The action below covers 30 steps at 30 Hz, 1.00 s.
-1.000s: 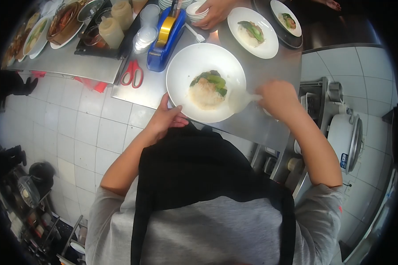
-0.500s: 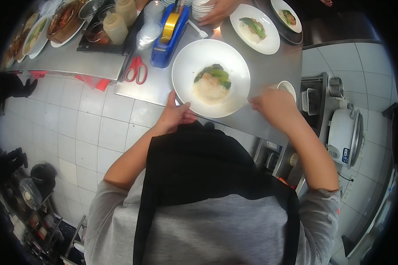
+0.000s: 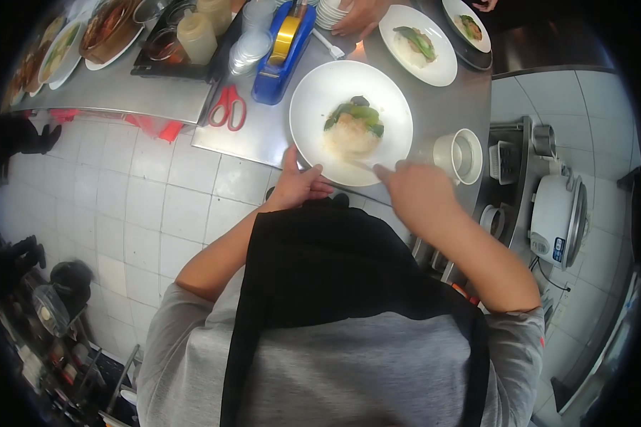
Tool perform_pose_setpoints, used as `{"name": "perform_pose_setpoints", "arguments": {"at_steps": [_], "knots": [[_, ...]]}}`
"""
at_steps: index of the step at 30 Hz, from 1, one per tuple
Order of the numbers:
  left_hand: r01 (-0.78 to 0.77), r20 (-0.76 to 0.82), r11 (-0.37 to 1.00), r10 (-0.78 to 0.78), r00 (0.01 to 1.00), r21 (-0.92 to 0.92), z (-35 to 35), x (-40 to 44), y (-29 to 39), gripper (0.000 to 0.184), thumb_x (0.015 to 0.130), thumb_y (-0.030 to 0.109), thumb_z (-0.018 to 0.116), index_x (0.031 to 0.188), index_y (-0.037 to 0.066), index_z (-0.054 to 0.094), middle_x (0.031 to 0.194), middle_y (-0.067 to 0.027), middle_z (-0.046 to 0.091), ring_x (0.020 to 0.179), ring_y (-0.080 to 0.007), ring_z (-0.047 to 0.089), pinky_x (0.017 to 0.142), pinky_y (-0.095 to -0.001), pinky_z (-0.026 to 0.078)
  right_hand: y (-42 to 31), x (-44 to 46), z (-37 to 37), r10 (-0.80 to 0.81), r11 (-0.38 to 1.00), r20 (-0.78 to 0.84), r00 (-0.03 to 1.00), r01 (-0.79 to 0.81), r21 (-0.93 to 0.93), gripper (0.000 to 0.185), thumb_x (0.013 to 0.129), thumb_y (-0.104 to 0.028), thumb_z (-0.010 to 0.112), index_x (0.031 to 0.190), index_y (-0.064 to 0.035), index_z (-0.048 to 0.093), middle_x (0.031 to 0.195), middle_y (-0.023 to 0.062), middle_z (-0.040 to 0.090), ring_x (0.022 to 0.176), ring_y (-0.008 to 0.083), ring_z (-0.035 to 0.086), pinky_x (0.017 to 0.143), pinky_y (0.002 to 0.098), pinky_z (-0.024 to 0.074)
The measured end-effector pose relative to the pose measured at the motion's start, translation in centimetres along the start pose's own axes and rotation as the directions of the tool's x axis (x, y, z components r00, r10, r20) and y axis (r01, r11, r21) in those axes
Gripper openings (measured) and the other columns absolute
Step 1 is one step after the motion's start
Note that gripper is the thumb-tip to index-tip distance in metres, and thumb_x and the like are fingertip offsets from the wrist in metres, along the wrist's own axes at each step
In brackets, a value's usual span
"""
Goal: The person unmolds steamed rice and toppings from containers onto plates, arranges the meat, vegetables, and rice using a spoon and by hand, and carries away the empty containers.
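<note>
A wide white plate (image 3: 310, 107) stands at the counter's front edge. White rice (image 3: 352, 137) and dark green leafy vegetables (image 3: 363, 114) lie in its middle. My left hand (image 3: 299, 183) grips the plate's lower left rim, with some fingers beneath it. My right hand (image 3: 419, 186) is closed at the lower right rim around a thin, spoon-like utensil (image 3: 363, 166). Its far end reaches the lower edge of the rice, too blurred to tell its shape. Just right of that hand are white cups (image 3: 457, 155).
Red-handled scissors (image 3: 227, 109) and a blue tape dispenser (image 3: 280, 57) lie left of the plate. Another person's hand (image 3: 360, 16) touches stacked small white dishes (image 3: 329, 13). Two more plated dishes, one on a white plate (image 3: 445, 64), stand at the back right.
My right hand has moved left from the cups to the plate, bringing the utensil to the rice and uncovering the cups. My left hand keeps its hold on the rim. The view has shifted slightly.
</note>
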<state>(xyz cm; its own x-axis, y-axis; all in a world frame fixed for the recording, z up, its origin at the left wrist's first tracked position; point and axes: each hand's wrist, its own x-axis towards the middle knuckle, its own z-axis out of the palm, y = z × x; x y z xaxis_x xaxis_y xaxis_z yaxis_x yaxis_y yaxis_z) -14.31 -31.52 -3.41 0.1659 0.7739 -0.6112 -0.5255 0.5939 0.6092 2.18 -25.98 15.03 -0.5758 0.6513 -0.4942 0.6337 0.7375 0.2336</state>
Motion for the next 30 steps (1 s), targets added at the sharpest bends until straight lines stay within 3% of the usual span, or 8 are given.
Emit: {"name": "perform_pose_setpoints", "arguments": {"at_steps": [6, 9, 12, 15, 18, 26, 30], "knots": [[-0.009, 0.011, 1.0, 0.009, 1.0, -0.024, -0.2, 0.0, -0.1, 0.068, 0.094, 0.013, 0.052, 0.142, 0.021, 0.005, 0.095, -0.0179, 0.06, 0.072, -0.0229, 0.066, 0.062, -0.0333, 0.056, -0.6, 2.3, -0.8, -0.042, 0.998, -0.054, 0.998, 0.04, -0.053, 0.027, 0.079, -0.009, 0.054, 0.104, -0.0111, 0.064, 0.08, 0.0092, 0.06, 0.071, 0.0259, 0.065, 0.061, 0.037, 0.051], [-0.015, 0.022, 1.0, 0.016, 1.0, -0.024, -0.1, 0.0, -0.1, 0.068, 0.094, 0.013, 0.053, 0.142, 0.022, 0.005, 0.091, -0.0165, 0.061, 0.071, -0.0224, 0.066, 0.061, -0.0333, 0.056, -2.1, 2.7, -1.8, -0.123, 0.992, -0.116, 0.986, 0.125, 0.009, 0.026, 0.08, -0.01, 0.054, 0.104, -0.0108, 0.064, 0.083, 0.0098, 0.061, 0.072, 0.0263, 0.065, 0.062, 0.0376, 0.0515], [-0.022, 0.029, 0.999, 0.023, 0.999, -0.025, -0.3, 0.0, -0.1, 0.068, 0.094, 0.013, 0.053, 0.142, 0.022, 0.005, 0.089, -0.016, 0.062, 0.07, -0.0224, 0.066, 0.061, -0.0333, 0.055, -1.6, 4.5, -2.6, -0.034, 0.999, 0.052, 0.998, 0.035, -0.035, 0.024, 0.081, -0.01, 0.054, 0.102, -0.0109, 0.065, 0.084, 0.0105, 0.062, 0.074, 0.0266, 0.066, 0.062, 0.0385, 0.0517], [-0.032, 0.036, 0.999, 0.033, 0.999, -0.03, -0.3, 0.1, -0.2, 0.068, 0.094, 0.013, 0.053, 0.143, 0.022, 0.005, 0.089, -0.0162, 0.062, 0.069, -0.0227, 0.065, 0.061, -0.0336, 0.055, -3.0, 4.3, -3.8, -0.132, 0.991, -0.064, 0.989, 0.13, -0.033, 0.02, 0.082, -0.011, 0.054, 0.098, -0.0113, 0.066, 0.083, 0.0112, 0.064, 0.074, 0.027, 0.066, 0.062, 0.0396, 0.0522], [-0.033, 0.032, 0.999, 0.034, 0.999, -0.034, -0.6, 0.5, -0.7, 0.068, 0.094, 0.013, 0.053, 0.143, 0.021, 0.006, 0.087, -0.0161, 0.063, 0.068, -0.0229, 0.065, 0.06, -0.0341, 0.055, -2.8, 6.5, -2.8, -0.065, 0.989, 0.06, 0.996, 0.073, -0.131, 0.018, 0.082, -0.011, 0.054, 0.094, -0.0118, 0.067, 0.079, 0.0111, 0.065, 0.075, 0.0274, 0.067, 0.062, 0.0399, 0.0526], [-0.122, -0.042, 0.985, 0.128, 0.991, 0.122, -0.6, 0.1, 0.2, 0.064, 0.089, 0.007, 0.056, 0.14, 0.011, 0.019, 0.08, -0.0154, 0.063, 0.064, -0.0215, 0.065, 0.059, -0.0324, 0.054, -2.2, 8.7, -6.3, -0.146, 0.969, 0.041, 0.988, 0.152, -0.196, 0.016, 0.079, -0.011, 0.056, 0.087, -0.0114, 0.069, 0.077, 0.0125, 0.066, 0.079, 0.0283, 0.067, 0.067, 0.0405, 0.053], [-0.105, -0.025, 0.989, 0.108, 0.994, 0.099, -1.1, 0.3, 0.4, 0.065, 0.087, 0.007, 0.057, 0.14, 0.011, 0.019, 0.081, -0.0151, 0.063, 0.065, -0.0209, 0.065, 0.057, -0.0314, 0.054, -0.3, 13.2, -9.6, -0.159, 0.973, 0.06, 0.985, 0.167, -0.158, 0.021, 0.076, -0.01, 0.057, 0.091, -0.0133, 0.071, 0.082, 0.0107, 0.067, 0.082, 0.0285, 0.066, 0.072, 0.0408, 0.0523]]}}
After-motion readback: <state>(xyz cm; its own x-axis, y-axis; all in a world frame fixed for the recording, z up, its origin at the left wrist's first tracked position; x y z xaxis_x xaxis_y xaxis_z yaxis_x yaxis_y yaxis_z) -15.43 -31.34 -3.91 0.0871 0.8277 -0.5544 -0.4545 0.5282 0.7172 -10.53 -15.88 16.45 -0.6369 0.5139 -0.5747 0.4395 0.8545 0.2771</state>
